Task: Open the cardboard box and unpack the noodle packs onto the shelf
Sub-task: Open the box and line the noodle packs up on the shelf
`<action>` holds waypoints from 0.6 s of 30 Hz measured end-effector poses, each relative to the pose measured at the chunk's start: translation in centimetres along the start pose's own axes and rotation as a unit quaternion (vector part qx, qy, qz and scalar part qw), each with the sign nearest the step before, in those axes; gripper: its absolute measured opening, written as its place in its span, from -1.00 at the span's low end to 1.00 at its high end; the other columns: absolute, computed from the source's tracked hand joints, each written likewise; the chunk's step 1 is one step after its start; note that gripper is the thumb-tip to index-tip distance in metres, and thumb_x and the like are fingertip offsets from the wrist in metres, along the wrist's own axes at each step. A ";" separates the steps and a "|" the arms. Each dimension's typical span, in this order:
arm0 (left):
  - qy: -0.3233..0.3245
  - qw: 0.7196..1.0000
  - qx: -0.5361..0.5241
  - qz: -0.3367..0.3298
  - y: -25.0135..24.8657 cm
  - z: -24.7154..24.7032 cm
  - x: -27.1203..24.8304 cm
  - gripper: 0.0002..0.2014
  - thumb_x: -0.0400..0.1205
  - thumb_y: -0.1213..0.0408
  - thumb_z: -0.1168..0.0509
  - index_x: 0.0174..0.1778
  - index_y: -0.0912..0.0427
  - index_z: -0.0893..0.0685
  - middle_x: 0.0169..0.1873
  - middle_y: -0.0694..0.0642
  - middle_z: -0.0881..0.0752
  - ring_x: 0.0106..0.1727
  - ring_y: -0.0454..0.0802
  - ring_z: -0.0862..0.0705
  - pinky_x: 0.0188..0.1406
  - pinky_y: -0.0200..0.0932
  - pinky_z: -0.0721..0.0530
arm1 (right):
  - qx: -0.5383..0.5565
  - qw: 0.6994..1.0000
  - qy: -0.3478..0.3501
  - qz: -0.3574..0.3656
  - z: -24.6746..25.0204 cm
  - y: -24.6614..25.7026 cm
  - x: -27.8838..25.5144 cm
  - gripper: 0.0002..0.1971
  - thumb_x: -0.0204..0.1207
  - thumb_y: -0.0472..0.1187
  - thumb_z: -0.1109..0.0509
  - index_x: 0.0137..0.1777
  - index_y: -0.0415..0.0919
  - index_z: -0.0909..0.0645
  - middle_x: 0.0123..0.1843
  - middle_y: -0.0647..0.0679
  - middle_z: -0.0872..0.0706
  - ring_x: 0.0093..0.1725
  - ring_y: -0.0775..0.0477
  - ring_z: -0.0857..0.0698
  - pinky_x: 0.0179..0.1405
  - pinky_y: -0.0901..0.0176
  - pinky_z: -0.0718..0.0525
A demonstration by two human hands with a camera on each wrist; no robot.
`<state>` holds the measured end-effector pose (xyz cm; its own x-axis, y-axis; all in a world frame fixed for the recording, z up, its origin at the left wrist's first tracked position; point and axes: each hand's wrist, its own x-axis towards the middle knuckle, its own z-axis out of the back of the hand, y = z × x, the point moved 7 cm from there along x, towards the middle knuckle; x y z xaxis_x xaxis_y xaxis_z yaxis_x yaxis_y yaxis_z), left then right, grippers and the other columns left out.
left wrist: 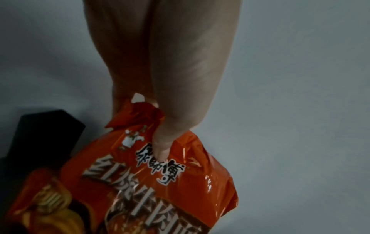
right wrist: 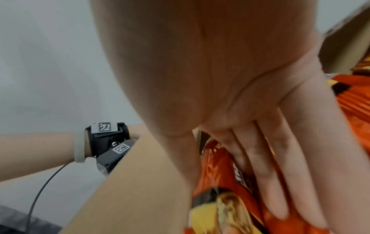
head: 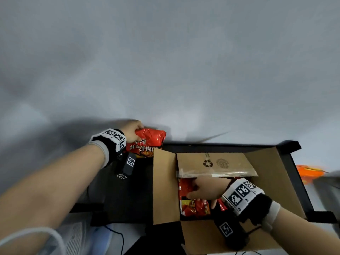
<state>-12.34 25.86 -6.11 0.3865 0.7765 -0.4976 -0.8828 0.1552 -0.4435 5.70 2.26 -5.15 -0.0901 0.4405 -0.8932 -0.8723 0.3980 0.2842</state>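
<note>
My left hand (head: 132,131) grips the top edge of a red noodle pack (head: 148,142) at the back left of the black shelf (head: 128,192), close to the grey wall. In the left wrist view the left hand (left wrist: 164,120) pinches the crimped top of that noodle pack (left wrist: 152,186), thumb on the front. The cardboard box (head: 163,184) stands open on the shelf. My right hand (head: 206,189) reaches into it, and its fingers (right wrist: 268,171) lie straight over the red noodle packs (head: 196,207) inside. No pack is gripped by that hand.
The box's flaps stand out to the left, far side and right; the far flap (head: 215,163) has loose tape. The shelf's black frame (head: 294,162) runs along the right. An orange object (head: 310,172) lies beyond it. A cable (head: 118,238) hangs below the shelf front.
</note>
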 end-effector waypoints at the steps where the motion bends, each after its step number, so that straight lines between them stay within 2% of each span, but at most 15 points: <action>1: 0.000 1.000 -0.023 -0.002 0.2 -0.6 0.4 -0.53 0.42 0.41 -0.48 0.26 0.19 -0.57 0.26 0.19 -0.66 0.25 0.16 -0.64 0.28 0.09 -0.62 | -0.014 1.000 -0.018 -0.003 0.0 -0.3 0.4 -0.49 0.56 0.13 -0.26 0.26 -0.32 -0.54 0.08 -0.12 -0.69 -0.03 -0.14 -0.75 -0.09 0.09 -0.78; 2: -0.004 0.999 -0.045 -0.005 0.3 -1.1 0.6 -0.54 0.43 0.43 -0.47 0.26 0.20 -0.59 0.27 0.20 -0.66 0.27 0.17 -0.63 0.31 0.10 -0.59 | -0.028 0.999 -0.034 -0.001 -0.1 -0.4 0.6 -0.47 0.55 0.16 -0.24 0.28 -0.29 -0.54 0.12 -0.13 -0.71 0.06 -0.15 -0.75 0.05 0.05 -0.74; 3: -0.009 0.998 -0.067 -0.004 0.4 -1.4 0.9 -0.54 0.45 0.42 -0.47 0.28 0.20 -0.60 0.29 0.21 -0.66 0.28 0.17 -0.63 0.33 0.10 -0.58 | -0.037 0.998 -0.049 0.003 0.0 -0.5 0.8 -0.48 0.56 0.16 -0.22 0.28 -0.26 -0.54 0.15 -0.15 -0.71 0.12 -0.15 -0.73 0.11 0.07 -0.69; 6: -0.025 0.995 -0.098 0.004 0.8 -1.7 1.6 -0.49 0.50 0.34 -0.44 0.39 0.19 -0.56 0.31 0.17 -0.65 0.27 0.16 -0.64 0.26 -0.02 -0.59 | -0.048 0.996 -0.078 0.017 0.5 -0.1 1.1 -0.53 0.60 0.13 -0.18 0.25 -0.25 -0.56 0.20 -0.18 -0.70 0.13 -0.13 -0.65 0.06 0.15 -0.54; 8: -0.029 0.993 -0.116 0.001 1.0 -1.9 1.7 -0.48 0.50 0.32 -0.44 0.41 0.20 -0.54 0.32 0.17 -0.64 0.28 0.16 -0.64 0.26 -0.03 -0.59 | -0.046 0.996 -0.068 0.018 0.5 0.3 1.2 -0.55 0.62 0.12 -0.17 0.20 -0.26 -0.60 0.16 -0.18 -0.72 0.05 -0.11 -0.65 0.09 0.12 -0.58; 10: -0.028 0.989 -0.148 -0.001 1.0 -2.1 1.6 -0.48 0.48 0.36 -0.45 0.38 0.23 -0.56 0.32 0.21 -0.64 0.28 0.19 -0.64 0.29 0.03 -0.60 | -0.024 0.999 -0.045 0.011 0.3 0.3 1.5 -0.64 0.62 0.08 -0.19 -0.01 -0.21 -0.62 -0.05 -0.12 -0.76 -0.05 -0.10 -0.68 -0.04 0.16 -0.65; 12: -0.038 0.985 -0.167 0.007 1.2 -2.2 1.5 -0.50 0.45 0.38 -0.47 0.33 0.25 -0.58 0.28 0.23 -0.65 0.27 0.20 -0.64 0.27 0.03 -0.60 | 0.036 0.999 -0.033 -0.001 0.3 -0.1 2.0 -0.73 0.61 0.01 -0.25 -0.25 -0.13 -0.50 -0.28 0.01 -0.67 -0.18 -0.05 -0.67 -0.24 0.27 -0.67; 16: -0.076 0.972 -0.219 0.043 1.7 -1.9 1.1 -0.55 0.44 0.38 -0.48 0.26 0.27 -0.60 0.32 0.23 -0.62 0.33 0.17 -0.61 0.25 -0.04 -0.56 | 0.113 0.993 -0.042 -0.008 0.8 -0.6 2.2 -0.73 0.62 -0.18 -0.25 -0.35 -0.11 -0.43 -0.34 0.05 -0.60 -0.37 0.11 -0.58 -0.40 0.39 -0.61; 18: -0.073 0.969 -0.232 0.051 1.7 -1.8 0.8 -0.54 0.45 0.40 -0.46 0.28 0.28 -0.57 0.35 0.24 -0.60 0.36 0.17 -0.59 0.22 -0.06 -0.55 | 0.110 0.992 -0.061 -0.003 1.0 -0.8 2.2 -0.73 0.61 -0.21 -0.27 -0.35 -0.09 -0.44 -0.34 0.06 -0.62 -0.39 0.14 -0.60 -0.39 0.39 -0.64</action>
<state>-13.09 25.63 -8.60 0.2325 0.8565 -0.4608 -0.6858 -0.1916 -0.7021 6.67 3.75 -6.97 -0.0150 0.5261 -0.8503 -0.7454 0.5609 0.3602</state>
